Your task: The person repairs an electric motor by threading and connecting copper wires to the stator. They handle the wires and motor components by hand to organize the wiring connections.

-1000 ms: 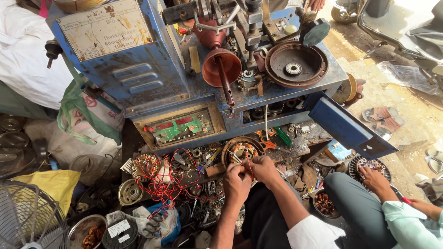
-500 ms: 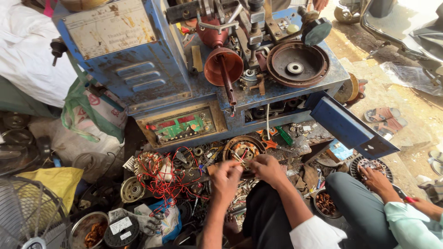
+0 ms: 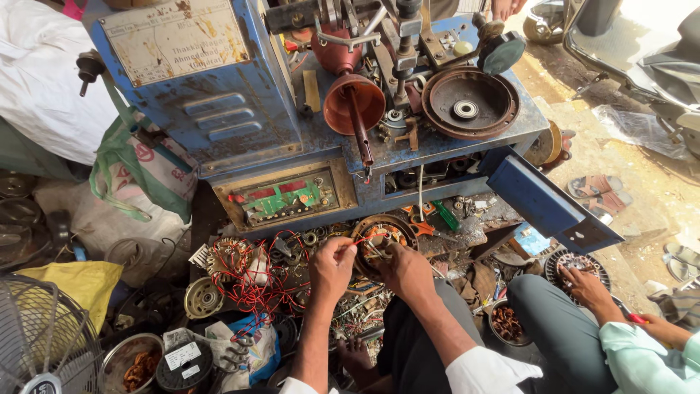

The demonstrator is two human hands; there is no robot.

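Between both hands (image 3: pixel 368 266), round stator (image 3: pixel 379 237) shows copper windings, red wires.

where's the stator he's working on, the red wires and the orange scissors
stator (image 3: pixel 379 237), head view, on the copper windings inside its ring
red wires (image 3: pixel 255 281), head view, on the middle of the tangle left of the hands
scissors (image 3: pixel 423 228), head view, on the orange handle right of the stator
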